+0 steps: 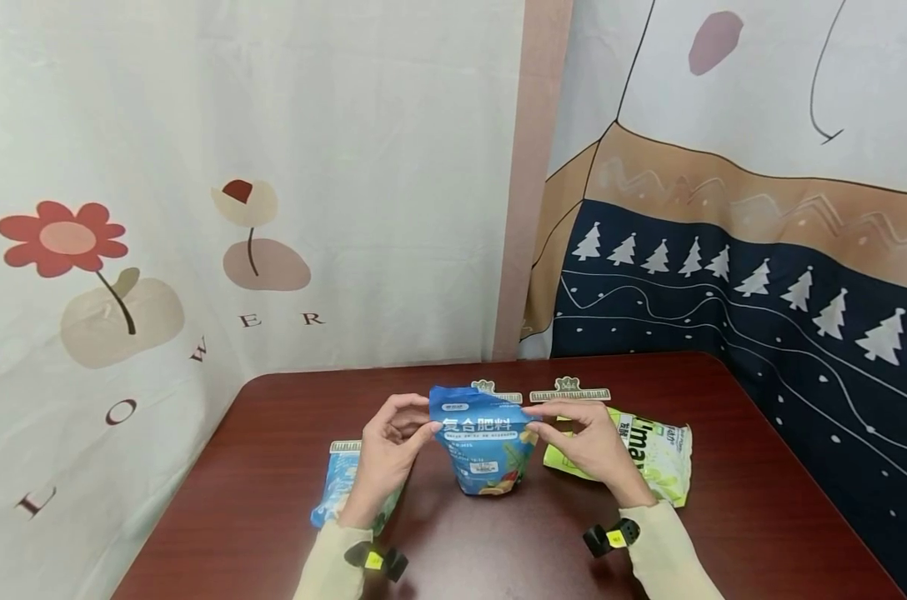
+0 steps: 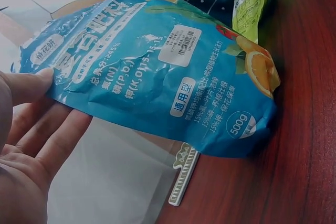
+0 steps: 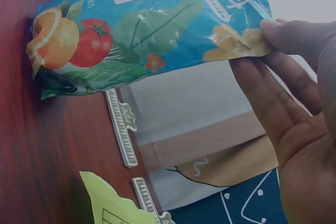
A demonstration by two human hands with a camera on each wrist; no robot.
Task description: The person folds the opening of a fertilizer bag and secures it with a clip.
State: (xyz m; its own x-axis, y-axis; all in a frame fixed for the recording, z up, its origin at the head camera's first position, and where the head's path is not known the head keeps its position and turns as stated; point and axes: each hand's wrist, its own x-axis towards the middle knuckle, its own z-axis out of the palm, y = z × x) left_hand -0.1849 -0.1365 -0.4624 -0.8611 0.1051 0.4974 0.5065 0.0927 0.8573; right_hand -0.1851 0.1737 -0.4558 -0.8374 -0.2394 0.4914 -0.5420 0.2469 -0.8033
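A blue fertilizer bag (image 1: 487, 454) with fruit and vegetable pictures stands upright near the middle of the table. My left hand (image 1: 395, 446) pinches its upper left edge between thumb and fingers. On the opposite edge, the thumb and fingers of my right hand (image 1: 590, 437) pinch the bag near its top. In the left wrist view the bag's printed face (image 2: 157, 72) shows a white barcode label and a 500g mark. An orange and a tomato are printed by the lower end of the bag (image 3: 126, 35) in the right wrist view.
Two ruler-like sealing clips (image 1: 569, 390) lie at the table's back edge, one partly behind the bag. A green-yellow bag (image 1: 667, 458) lies to the right. Another blue bag (image 1: 337, 479) with a clip (image 1: 345, 447) across its top lies left, partly under my left arm.
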